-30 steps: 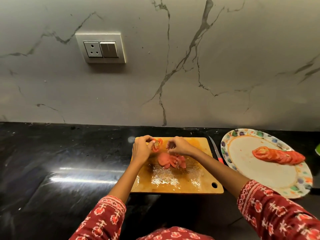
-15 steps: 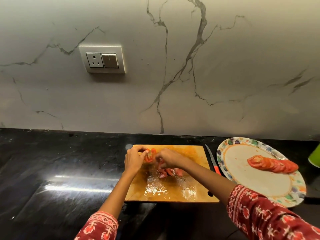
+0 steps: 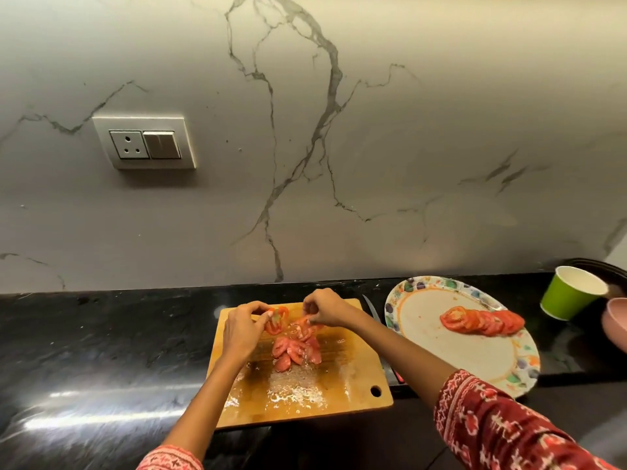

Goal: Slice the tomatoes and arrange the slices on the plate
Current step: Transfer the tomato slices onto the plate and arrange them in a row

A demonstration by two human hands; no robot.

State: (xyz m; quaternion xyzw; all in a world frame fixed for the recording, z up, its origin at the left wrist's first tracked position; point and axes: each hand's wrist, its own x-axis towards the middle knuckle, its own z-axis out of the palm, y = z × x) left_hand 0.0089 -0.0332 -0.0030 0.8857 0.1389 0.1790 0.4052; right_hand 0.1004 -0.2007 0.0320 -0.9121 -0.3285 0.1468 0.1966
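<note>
Pinching a tomato slice (image 3: pixel 276 320) between thumb and fingertips, the left hand (image 3: pixel 241 329) sits over the far left part of the wooden cutting board (image 3: pixel 353 374). Slice held upright, cut face toward the camera, just above the board. Right hand (image 3: pixel 325 307) is over the far middle of the board, fingers curled down, pinching at the top of the tomato slices on the board (image 3: pixel 297 347); looks like it has one slice by the edge, but blur makes the exact grip hard to read. That pile is a loose cluster of overlapping slices in the board's centre, directly below and between both hands. Wet juice patch (image 3: pixel 295 391) spreads over the near half of the board. Board has a hanging hole at its near right corner.

Knife (image 3: pixel 371 308) lies on the black counter (image 3: pixel 101 351) between board and plate, blade pointing toward the wall, red handle mostly hidden behind the right forearm. Patterned plate (image 3: pixel 475 364) sits right of the board, holding a row of sliced tomato (image 3: pixel 481 321) fanned in an overlapping line across its far half. Green paper cup (image 3: pixel 566 295) is tilted right of the plate, near a pink dish (image 3: pixel 615 322) cut off by the frame edge. Marble wall behind, with a socket and switch plate (image 3: pixel 146 144) at left. Both forearms wear red patterned sleeves (image 3: pixel 492 425).
</note>
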